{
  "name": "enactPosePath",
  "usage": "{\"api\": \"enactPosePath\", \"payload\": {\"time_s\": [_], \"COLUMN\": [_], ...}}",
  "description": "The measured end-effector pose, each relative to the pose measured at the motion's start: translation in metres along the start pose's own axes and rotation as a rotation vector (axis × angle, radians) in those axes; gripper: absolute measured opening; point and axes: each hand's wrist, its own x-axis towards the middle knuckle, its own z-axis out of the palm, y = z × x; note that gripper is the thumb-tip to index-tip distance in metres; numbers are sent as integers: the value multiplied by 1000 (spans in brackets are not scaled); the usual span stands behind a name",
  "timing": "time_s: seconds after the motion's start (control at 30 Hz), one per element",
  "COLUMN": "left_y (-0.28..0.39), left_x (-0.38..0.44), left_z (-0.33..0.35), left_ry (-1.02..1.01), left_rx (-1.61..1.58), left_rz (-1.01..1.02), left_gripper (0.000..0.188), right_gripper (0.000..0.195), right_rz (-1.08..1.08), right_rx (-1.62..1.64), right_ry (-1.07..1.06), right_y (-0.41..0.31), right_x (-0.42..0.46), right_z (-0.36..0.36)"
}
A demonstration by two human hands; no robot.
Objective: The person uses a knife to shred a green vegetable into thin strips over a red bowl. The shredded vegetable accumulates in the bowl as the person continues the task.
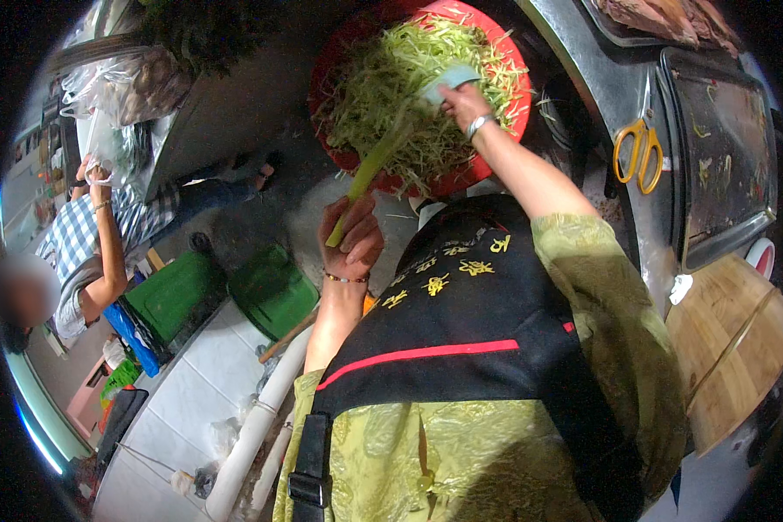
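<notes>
Below my chest stands a red plastic basin (521,55) heaped with pale green vegetable shavings (424,39). My left hand (352,238) is closed around the lower end of a long green vegetable stalk (373,163), whose far end reaches over the shavings and is blurred. Above the heap, my right hand (464,103) grips a light blue-green peeler or similar tool (453,79) close to the stalk's upper part. Its blade cannot be made out.
At right, a metal counter (639,225) bears orange-handled scissors (639,153), a dark tray (724,156) and meat (672,19); a wooden board (731,346) lies nearer. Green bins (271,287) and white pipes (261,424) are at left. Another person (98,228) holds a plastic bag.
</notes>
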Motion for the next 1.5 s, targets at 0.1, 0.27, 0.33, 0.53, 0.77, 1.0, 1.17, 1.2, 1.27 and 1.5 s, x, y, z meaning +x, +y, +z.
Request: {"api": "enactPosePath", "payload": {"time_s": [0.1,0.27,0.33,0.53,0.77,1.0,1.17,1.2,1.27,1.5], "left_y": [4,6,6,2,14,9,3,2,1,-13], "left_x": [-1,-2,-2,-5,-11,2,-6,-7,-6,-5], "left_z": [-3,-7,-6,-5,18,38,28,22,18,32], "left_ry": [-9,13,21,123,655,600,457,443,412,361], "left_rx": [17,5,21,91,1301,1659,1009,960,891,824], "left_rz": [-8,28,27,51,-96,-369,-145,-104,-60,-80], "left_gripper": [46,46,46,42,37,37,27,24,20,20], "right_gripper": [18,16,20,28,28,23,22,22,23,18], "right_rz": [-17,-65,117,177,363,-55,346,386,464,125], "right_rx": [292,-219,130,284,499,172,284,331,425,72], "right_ry": [-58,-473,-346,42,112,-57,-311,-326,-348,14], "right_y": [-3,-16,-20,23,17,34,-57,-67,-76,11], "right_x": [-8,-75,-72,-17,-27,1,-115,-130,-144,-2], "right_z": [-2,51,56,11,31,31,56,57,58,2]}}
